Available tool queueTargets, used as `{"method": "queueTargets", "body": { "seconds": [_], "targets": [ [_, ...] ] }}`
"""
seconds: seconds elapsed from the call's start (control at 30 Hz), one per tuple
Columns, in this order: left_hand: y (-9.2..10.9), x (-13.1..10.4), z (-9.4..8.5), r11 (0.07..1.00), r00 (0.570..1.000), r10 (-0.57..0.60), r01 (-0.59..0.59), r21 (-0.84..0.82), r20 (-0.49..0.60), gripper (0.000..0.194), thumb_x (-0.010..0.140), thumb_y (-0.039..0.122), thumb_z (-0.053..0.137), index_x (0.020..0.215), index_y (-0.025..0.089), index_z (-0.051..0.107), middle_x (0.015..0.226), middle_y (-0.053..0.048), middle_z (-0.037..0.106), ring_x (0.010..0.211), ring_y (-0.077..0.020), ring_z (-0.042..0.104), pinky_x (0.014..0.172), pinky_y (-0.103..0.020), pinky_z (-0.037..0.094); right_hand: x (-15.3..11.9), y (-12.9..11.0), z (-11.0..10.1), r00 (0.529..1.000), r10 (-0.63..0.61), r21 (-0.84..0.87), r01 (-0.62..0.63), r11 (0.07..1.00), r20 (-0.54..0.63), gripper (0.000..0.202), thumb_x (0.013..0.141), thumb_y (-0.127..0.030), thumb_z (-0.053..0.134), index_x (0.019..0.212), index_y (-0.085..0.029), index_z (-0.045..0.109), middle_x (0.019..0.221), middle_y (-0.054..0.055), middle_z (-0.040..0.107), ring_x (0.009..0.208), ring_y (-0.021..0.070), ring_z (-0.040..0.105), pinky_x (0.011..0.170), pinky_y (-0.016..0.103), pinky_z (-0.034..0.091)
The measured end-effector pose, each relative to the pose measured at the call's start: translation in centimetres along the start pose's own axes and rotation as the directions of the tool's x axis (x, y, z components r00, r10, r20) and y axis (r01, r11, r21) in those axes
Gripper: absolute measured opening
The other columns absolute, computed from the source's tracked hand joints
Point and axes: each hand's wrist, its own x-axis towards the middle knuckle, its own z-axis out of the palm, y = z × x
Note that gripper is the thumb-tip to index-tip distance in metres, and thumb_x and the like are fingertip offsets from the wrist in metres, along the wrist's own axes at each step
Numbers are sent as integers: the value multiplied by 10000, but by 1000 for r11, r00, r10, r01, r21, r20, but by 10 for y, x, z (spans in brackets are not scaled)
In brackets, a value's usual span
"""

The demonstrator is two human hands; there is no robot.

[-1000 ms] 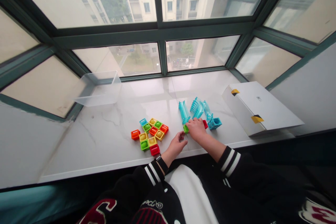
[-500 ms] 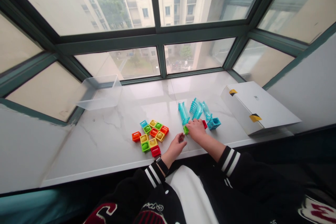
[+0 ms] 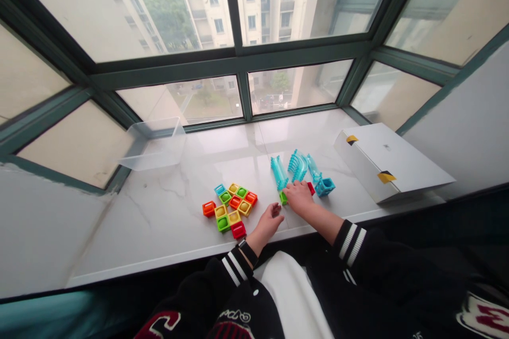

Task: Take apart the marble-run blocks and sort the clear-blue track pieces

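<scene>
My right hand lies over a few small toy blocks, its fingers curled down on them. Out from under it show a green block on the left and a red block on the right; whatever sits between them is hidden by the hand. Just left, my left hand rests near the sill's front edge, fingers loosely bent and apart, holding nothing. Beyond the right hand lie translucent blue track pieces: a straight one, a curved one and a narrow one. A blue cube-like piece stands beside them.
Several red, orange, yellow, green and blue blocks are clustered on the marble sill, left of my hands. A clear plastic bin stands at the back left. At the right sits a white box with yellow-black tape. Windows enclose the sill.
The view has shifted slightly. Both hands keep nearly the same place and pose, and the blocks and track pieces lie as before.
</scene>
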Motion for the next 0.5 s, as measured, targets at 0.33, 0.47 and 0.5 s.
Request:
{"method": "queueTargets", "body": {
  "seconds": [0.33, 0.47, 0.5],
  "targets": [
    [30, -29, -6, 992, 997, -77, 74, 107, 26, 605, 787, 264, 838, 1351, 165, 642, 1442, -208, 636, 1277, -316, 639, 1077, -466, 533, -7, 5, -7, 1000, 7, 27, -6, 1000, -25, 335, 935, -344, 740, 1239, -206, 714, 1218, 150, 726, 1150, 333, 606, 960, 438, 386],
    [60, -51, -35, 981, 995, 74, -84, 175, 59, 458, 863, 364, 764, 1282, 190, 699, 1357, -158, 697, 1121, -263, 695, 988, -421, 573, -22, 9, -11, 989, -38, 161, 61, 985, -142, 390, 965, -372, 704, 1329, -235, 691, 1279, 124, 717, 1154, 320, 612, 991, 439, 424],
    [68, -56, -46, 976, 993, 114, -118, 184, 32, 450, 872, 378, 748, 1279, 193, 701, 1321, -149, 715, 1070, -250, 706, 954, -408, 584, -26, 9, -11, 982, -55, 205, 92, 974, -181, 394, 979, -357, 681, 1354, -237, 680, 1302, 121, 710, 1166, 311, 613, 1009, 434, 434]
  ]
}}
